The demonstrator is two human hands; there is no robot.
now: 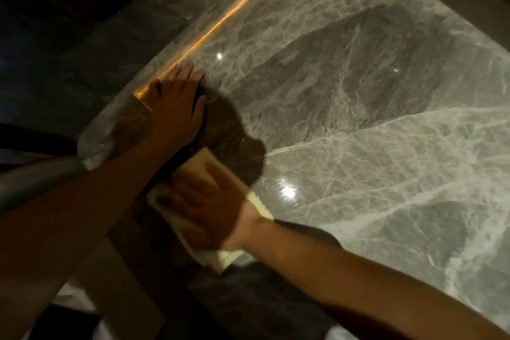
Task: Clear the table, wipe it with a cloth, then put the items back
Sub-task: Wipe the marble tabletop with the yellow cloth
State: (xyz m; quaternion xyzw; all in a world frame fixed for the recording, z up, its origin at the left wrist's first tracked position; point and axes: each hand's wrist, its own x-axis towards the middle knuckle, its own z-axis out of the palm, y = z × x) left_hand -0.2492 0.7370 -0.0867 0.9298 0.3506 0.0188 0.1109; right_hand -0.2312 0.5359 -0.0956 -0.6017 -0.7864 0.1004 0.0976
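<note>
The big grey stone surface (358, 119) is bare here, with nothing standing on the part we can see, so the wiping step looks to be the one going on now. The right hand (204, 210) lies flat on a pale yellow cloth (220, 257) and presses it down near the closest edge of the surface. Its grip is not closed around the cloth; the fingers are spread wide on top of it. The hand looks a little blurry, so it is likely sliding. The left hand (176, 107) rests flat on the surface just past the cloth, near the left edge, with fingers open and holding nothing. It seems to prop the person up. A dark shadow falls over both hands, so the stone under them is hard to see. Most of the surface lies farther away and to the right, and shines in the light. Next, the cloth probably needs to be pushed out across that far part, with long strokes and steady pressing.
</note>
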